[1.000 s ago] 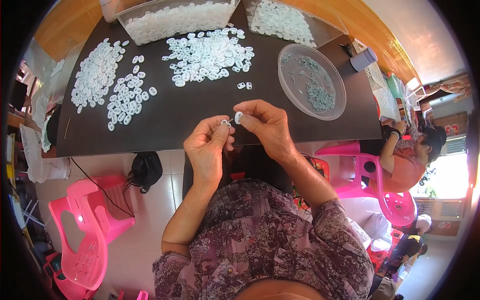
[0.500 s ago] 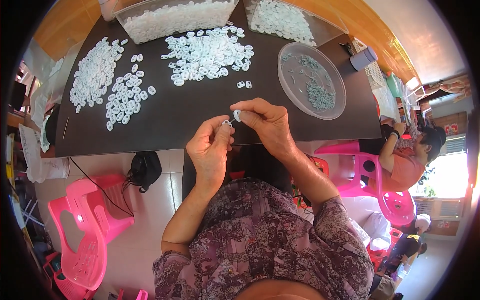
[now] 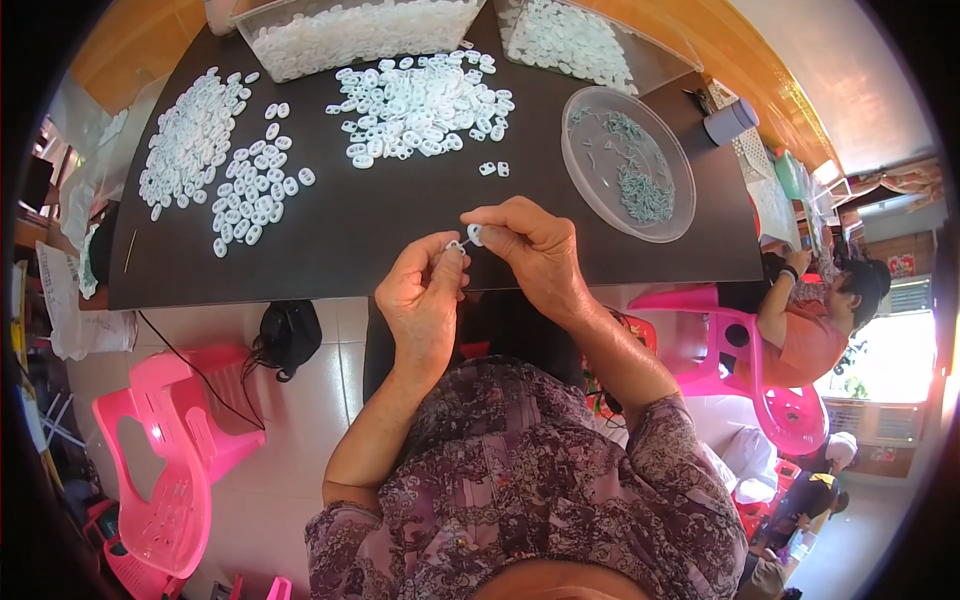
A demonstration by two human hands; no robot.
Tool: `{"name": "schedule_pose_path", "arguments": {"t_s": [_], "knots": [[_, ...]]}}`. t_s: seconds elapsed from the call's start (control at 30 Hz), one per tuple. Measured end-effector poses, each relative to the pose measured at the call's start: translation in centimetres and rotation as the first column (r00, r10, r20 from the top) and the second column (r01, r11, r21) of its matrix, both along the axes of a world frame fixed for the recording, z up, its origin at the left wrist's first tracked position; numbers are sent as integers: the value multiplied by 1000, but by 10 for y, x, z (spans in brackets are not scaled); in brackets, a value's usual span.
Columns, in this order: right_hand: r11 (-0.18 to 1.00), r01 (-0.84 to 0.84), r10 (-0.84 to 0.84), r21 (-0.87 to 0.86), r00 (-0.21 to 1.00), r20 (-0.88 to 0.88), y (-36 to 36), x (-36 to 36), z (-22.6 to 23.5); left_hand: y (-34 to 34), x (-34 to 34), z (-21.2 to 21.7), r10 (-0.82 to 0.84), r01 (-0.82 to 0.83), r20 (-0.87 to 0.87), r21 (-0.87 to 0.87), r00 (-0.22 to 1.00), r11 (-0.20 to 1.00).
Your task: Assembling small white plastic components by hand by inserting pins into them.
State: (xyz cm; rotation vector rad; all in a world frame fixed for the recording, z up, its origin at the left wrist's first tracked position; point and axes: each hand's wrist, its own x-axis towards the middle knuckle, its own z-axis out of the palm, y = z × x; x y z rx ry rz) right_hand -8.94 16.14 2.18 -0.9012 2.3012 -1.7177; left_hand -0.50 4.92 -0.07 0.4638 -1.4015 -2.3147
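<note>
Above the table's near edge, my left hand (image 3: 420,295) is closed in a pinch on a small white plastic piece (image 3: 455,246). Close beside it, my right hand (image 3: 540,255) pinches a white oval plastic piece (image 3: 475,234) between thumb and forefinger. A thin greyish pin (image 3: 464,241) seems to span the gap between the two; which piece it sits in is too small to tell. Two smaller white pieces (image 3: 495,169) lie just beyond my hands. Past them spreads a pile of white pieces (image 3: 425,105).
Right of my hands stands a round clear dish (image 3: 572,170) holding thin grey-green pins (image 3: 645,195). Loose white ovals (image 3: 260,190) and a denser pile (image 3: 190,140) lie left. Clear bins (image 3: 262,58) line the back. A grey cup (image 3: 730,122) and pink chairs (image 3: 150,480) flank me.
The head view has shifted slightly. Both hands keep nearly the same pose, still pinching their white pieces close together.
</note>
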Motion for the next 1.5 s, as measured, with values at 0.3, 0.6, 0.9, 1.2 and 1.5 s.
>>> {"name": "schedule_pose_path", "arguments": {"t_s": [0.3, 0.6, 0.9, 1.2, 1.5], "knots": [[1000, 26, -25, 5, 999, -31, -2, 0, 0, -1, 0, 1, 3, -3, 1, 7, 1000, 1000], [1000, 25, -24, 18, 999, -48, -3, 1, -2, -1, 1, 0, 7, -7, 3, 8, 1000, 1000], [999, 38, -36, 26, 998, -59, -3, 2, -3, 0, 0, 1, 14, -14, 19, -3, 1000, 1000], [1000, 28, -28, -8, 998, -49, -6, 5, -6, 1, -1, 1, -21, 21, 2, 18, 1000, 1000], [1000, -2, 4, -21, 996, 91, -3, 4, -6, 0, -3, -5, -31, 35, -83, 47, 996, 998]]}}
